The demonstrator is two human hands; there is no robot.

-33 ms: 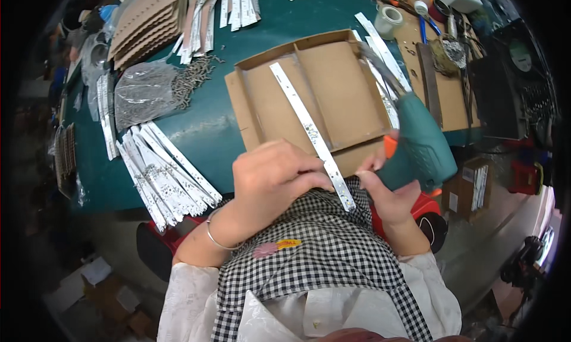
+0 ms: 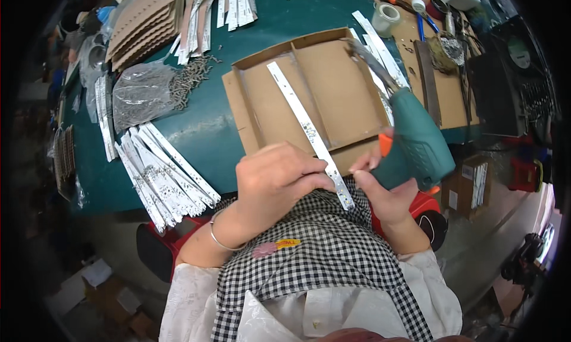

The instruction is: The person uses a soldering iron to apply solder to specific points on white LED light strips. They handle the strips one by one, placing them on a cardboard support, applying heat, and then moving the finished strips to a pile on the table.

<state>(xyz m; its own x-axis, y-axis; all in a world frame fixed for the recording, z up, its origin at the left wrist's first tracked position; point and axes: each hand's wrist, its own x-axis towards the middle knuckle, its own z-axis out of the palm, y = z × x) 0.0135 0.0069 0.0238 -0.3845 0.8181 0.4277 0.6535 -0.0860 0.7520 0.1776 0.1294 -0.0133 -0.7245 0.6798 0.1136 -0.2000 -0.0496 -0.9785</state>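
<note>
My left hand (image 2: 278, 181) pinches a narrow white LED strip board (image 2: 303, 123) between thumb and fingers near its lower end. The strip slants over a shallow cardboard tray (image 2: 351, 74), its near end over my checked apron. Small dark and shiny specks lie along it. Beside that near end is my right hand (image 2: 389, 193), thumb and forefinger almost together; anything tiny between them is too small to make out. A green power tool (image 2: 425, 139) with an orange trigger and long blurred metal nose rests in this hand, its handle partly hiding the fingers.
On the left lie a fanned pile of white strips (image 2: 169, 181) and a plastic bag (image 2: 143, 95) spilling small screws (image 2: 191, 83). Stacked cardboard pieces (image 2: 143, 29) stand behind. More strips (image 2: 383, 47) lie right of the tray, near a white cup (image 2: 386, 19) and hand tools.
My right fingertips and the green power tool have shifted slightly left, closer to the strip. The left hand keeps its pinch.
</note>
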